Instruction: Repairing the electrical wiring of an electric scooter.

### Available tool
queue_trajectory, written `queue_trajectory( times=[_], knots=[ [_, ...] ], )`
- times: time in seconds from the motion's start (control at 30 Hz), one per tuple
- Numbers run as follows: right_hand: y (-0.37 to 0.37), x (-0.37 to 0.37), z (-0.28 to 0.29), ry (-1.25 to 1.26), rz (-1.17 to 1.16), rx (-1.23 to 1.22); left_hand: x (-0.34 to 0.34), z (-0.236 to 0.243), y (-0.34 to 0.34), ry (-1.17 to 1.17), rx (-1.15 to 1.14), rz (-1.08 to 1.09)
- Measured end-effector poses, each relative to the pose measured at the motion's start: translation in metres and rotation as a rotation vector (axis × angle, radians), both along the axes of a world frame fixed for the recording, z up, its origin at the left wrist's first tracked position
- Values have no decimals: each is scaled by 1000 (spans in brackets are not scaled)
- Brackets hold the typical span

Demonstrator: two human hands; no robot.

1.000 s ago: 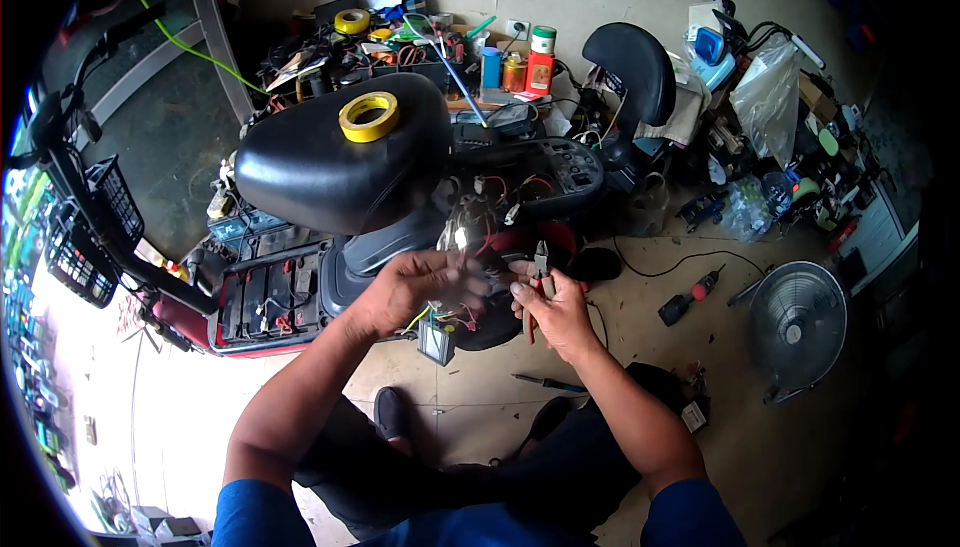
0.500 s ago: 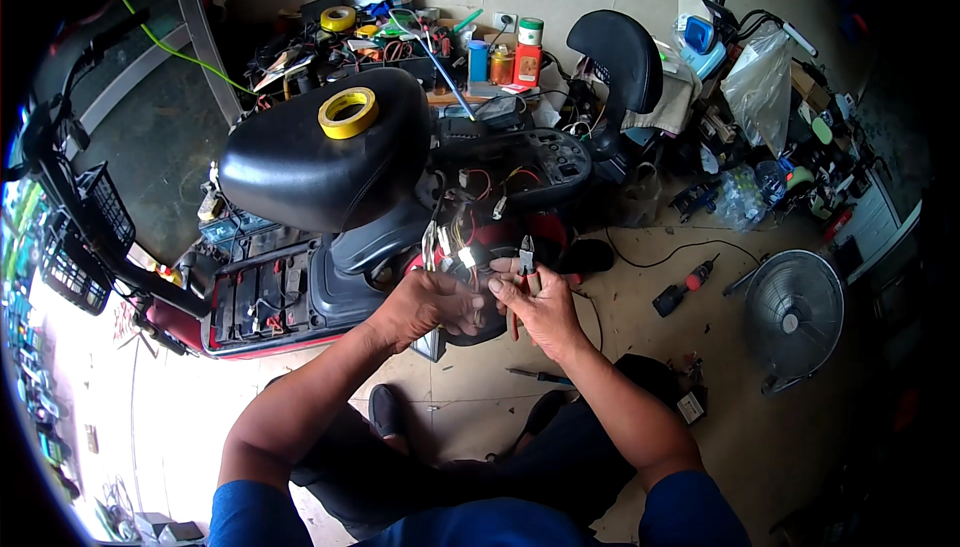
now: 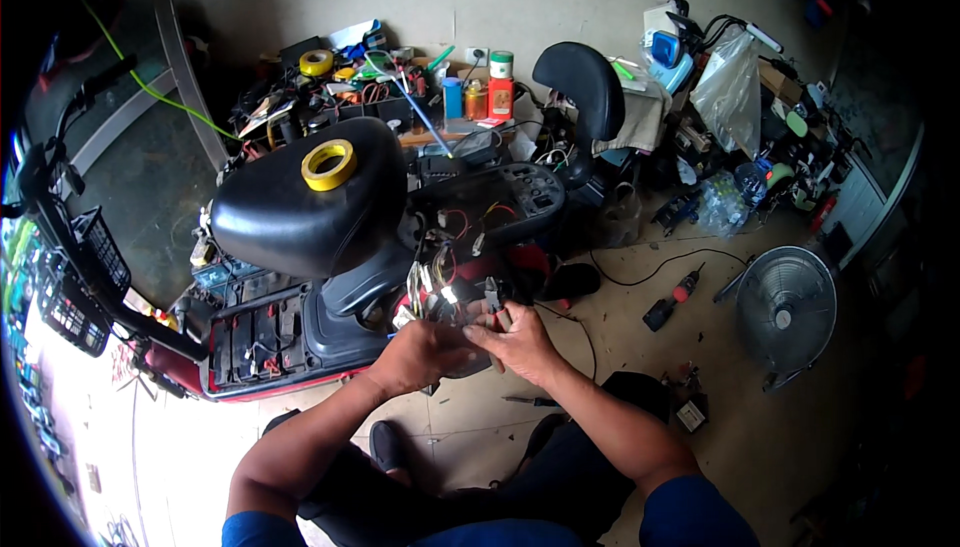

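My right hand (image 3: 518,344) grips a pair of red-handled cutting pliers (image 3: 493,295), their metal jaws pointing up and away from me. Close beside it, my left hand (image 3: 418,355) is curled with its fingertips near the right fingers; blur hides what they pinch. Just beyond both hands hangs a bundle of wires with white connectors (image 3: 430,277), coming out of the opened body of an electric scooter. The scooter's black seat (image 3: 300,212) carries a roll of yellow tape (image 3: 328,165). Farther back, more loose wires (image 3: 480,232) lie around a dark panel.
A cluttered workbench (image 3: 440,132) with bottles and tools stands against the wall. On the floor to the right are a red and black power drill (image 3: 672,299), a fan (image 3: 786,317) and a cable. A soldering-iron-like tool (image 3: 530,401) lies below my hands.
Both hands have drawn lower, away from the wire bundle, and the left has come closer to the right. The view has tilted up slightly. The pliers remain in my right hand.
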State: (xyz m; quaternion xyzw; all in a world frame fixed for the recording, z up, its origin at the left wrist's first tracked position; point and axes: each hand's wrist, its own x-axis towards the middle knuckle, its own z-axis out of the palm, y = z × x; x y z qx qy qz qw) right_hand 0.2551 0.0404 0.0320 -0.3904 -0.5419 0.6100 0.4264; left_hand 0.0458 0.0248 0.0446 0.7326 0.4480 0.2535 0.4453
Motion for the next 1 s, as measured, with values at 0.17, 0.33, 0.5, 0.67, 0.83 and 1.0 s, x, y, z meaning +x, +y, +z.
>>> queue_trajectory(
  times=[0.17,0.33,0.5,0.67,0.83,1.0],
  knots=[
    [-3,3,8,-83,35,-28,-14,20,4,-39,-38,56],
    [3,10,-10,-109,-16,19,-16,34,4,-40,-46,213],
    [6,14,-3,84,-8,-18,-15,31,5,-111,-69,230],
    [14,24,-5,248,-5,-40,-12,35,6,-104,-71,185],
    [16,31,1,294,-34,-87,-9,36,6,-135,-73,206],
    [24,47,9,387,-81,-40,-14,25,12,-165,-34,223]
  ],
)
